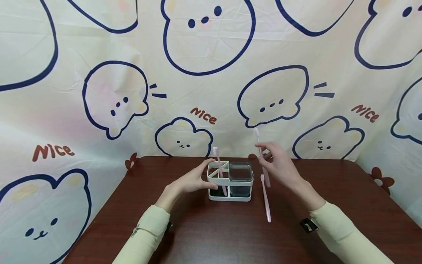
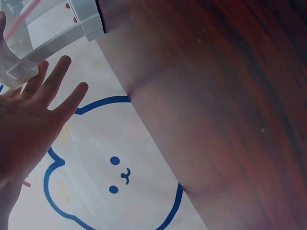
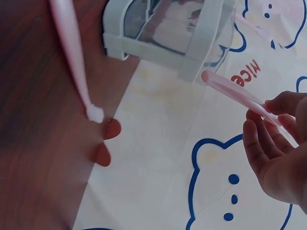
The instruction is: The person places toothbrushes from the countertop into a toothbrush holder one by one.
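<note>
A white toothbrush holder with a divided top and a clear cup stands upright on the table. One pink toothbrush leans inside its left compartments. My left hand grips the holder's left side, thumb at the front and fingers behind; in the left wrist view several fingers spread beside the frame. To the right of the holder, my right hand pinches a second pink toothbrush above the table, head up. Its handle end points down in the right wrist view.
A third pink toothbrush lies on the brown table, right of the holder, head toward the back. Behind the table hangs a pale cloth printed with bear faces. The table's back edge runs close behind the holder.
</note>
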### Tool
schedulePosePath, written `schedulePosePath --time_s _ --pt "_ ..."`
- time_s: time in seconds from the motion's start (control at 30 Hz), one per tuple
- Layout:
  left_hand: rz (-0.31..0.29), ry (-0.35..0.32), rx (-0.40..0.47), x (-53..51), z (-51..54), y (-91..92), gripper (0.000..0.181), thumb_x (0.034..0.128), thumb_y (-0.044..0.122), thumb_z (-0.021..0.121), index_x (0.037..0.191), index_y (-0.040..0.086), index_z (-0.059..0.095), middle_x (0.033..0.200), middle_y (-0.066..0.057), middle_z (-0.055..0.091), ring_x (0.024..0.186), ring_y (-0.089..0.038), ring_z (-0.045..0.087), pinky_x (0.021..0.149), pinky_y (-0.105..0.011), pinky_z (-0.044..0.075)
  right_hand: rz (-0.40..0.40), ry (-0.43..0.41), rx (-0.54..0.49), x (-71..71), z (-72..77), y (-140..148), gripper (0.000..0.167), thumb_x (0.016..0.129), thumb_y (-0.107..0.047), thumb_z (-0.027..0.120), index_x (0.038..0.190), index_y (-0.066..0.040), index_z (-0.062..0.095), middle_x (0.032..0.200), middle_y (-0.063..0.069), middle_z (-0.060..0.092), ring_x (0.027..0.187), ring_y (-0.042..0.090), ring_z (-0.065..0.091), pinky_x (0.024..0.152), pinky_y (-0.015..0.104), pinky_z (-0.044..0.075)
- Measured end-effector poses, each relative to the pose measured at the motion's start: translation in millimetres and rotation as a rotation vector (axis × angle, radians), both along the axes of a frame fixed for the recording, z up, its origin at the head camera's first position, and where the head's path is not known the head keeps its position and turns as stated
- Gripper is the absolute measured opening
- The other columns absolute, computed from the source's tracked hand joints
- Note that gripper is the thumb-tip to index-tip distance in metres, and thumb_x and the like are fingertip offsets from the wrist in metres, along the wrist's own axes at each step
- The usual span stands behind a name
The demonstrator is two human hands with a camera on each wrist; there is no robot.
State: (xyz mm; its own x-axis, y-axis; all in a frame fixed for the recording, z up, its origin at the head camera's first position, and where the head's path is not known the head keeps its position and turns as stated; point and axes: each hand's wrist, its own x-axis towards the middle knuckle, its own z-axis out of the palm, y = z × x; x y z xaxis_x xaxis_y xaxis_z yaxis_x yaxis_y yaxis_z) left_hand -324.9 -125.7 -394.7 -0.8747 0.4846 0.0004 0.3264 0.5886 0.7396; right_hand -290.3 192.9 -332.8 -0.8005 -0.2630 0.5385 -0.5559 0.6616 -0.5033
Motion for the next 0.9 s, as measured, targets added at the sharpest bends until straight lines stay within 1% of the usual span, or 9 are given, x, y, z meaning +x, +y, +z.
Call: schedulePosePath --time_s 0.13,0.27,0.37,0.5,0.6,0.77,0.9 --pt "-0.004 -0.001 0.006 0.4 -0.8 0.6 0.096 0.0804 0.042 0.081 0.156 0.033 0.022 0.155 -0.007 0.036 0.131 -0.028 0.045 0.11 -0.062 0.037 0.004 0.037 -0.002 1.5 6.4 -10.5 0.039 0.091 -0.004 0.069 0.129 -0.007 0.061 0.112 0.013 0.061 0.082 0.022 0.067 0.07 0.038 0.061" --pt "-0.004 -0.002 0.013 1.2 0.2 1.1 0.095 0.081 0.039 0.081 0.155 0.033 0.022 0.152 -0.008 0.039 0.128 -0.028 0.046 0.109 -0.062 0.037 0.015 0.075 -0.007 1.2 11.2 -18.6 0.037 0.09 -0.003 0.07 0.127 -0.007 0.062 0.109 0.012 0.062 0.079 0.02 0.068 0.071 0.037 0.061" --pt "-0.007 -0.004 0.016 1.3 1.1 0.8 0.097 0.0799 0.042 0.081 0.156 0.031 0.022 0.151 -0.008 0.04 0.127 -0.028 0.047 0.109 -0.062 0.038 0.026 0.103 -0.011 0.8 14.8 -23.8 0.035 0.09 -0.003 0.07 0.125 -0.006 0.063 0.108 0.012 0.063 0.078 0.019 0.067 0.07 0.035 0.061" --pt "-0.016 -0.004 0.016 0.7 1.8 0.2 0.1 0.0786 0.045 0.081 0.157 0.028 0.021 0.152 -0.012 0.04 0.127 -0.028 0.047 0.109 -0.062 0.037 0.02 0.137 -0.004 0.2 18.4 -29.7 0.033 0.091 -0.006 0.07 0.123 -0.006 0.065 0.108 0.011 0.065 0.079 0.018 0.065 0.068 0.032 0.058" --pt "-0.02 -0.002 0.014 0.3 2.0 0.4 0.1 0.0791 0.045 0.081 0.157 0.028 0.021 0.152 -0.013 0.039 0.127 -0.028 0.047 0.11 -0.062 0.037 0.027 0.15 -0.015 0.1 19.9 -34.6 0.033 0.09 -0.007 0.071 0.123 -0.007 0.065 0.108 0.01 0.065 0.08 0.018 0.065 0.068 0.031 0.057" --pt "-0.016 0.0 0.011 0.4 2.1 0.7 0.099 0.0805 0.041 0.081 0.157 0.027 0.021 0.153 -0.009 0.038 0.13 -0.028 0.046 0.111 -0.062 0.036 0.049 0.155 -0.036 0.2 21.8 -44.3 0.031 0.091 -0.007 0.07 0.122 -0.007 0.066 0.108 0.01 0.065 0.079 0.017 0.064 0.07 0.032 0.058" --pt "-0.013 0.0 0.014 0.3 1.9 0.5 0.097 0.0814 0.039 0.081 0.157 0.028 0.021 0.154 -0.008 0.037 0.132 -0.028 0.045 0.112 -0.062 0.035 0.046 0.156 -0.046 0.2 23.6 -52.2 0.029 0.093 -0.007 0.069 0.122 -0.008 0.066 0.109 0.009 0.066 0.085 0.017 0.064 0.07 0.032 0.058"
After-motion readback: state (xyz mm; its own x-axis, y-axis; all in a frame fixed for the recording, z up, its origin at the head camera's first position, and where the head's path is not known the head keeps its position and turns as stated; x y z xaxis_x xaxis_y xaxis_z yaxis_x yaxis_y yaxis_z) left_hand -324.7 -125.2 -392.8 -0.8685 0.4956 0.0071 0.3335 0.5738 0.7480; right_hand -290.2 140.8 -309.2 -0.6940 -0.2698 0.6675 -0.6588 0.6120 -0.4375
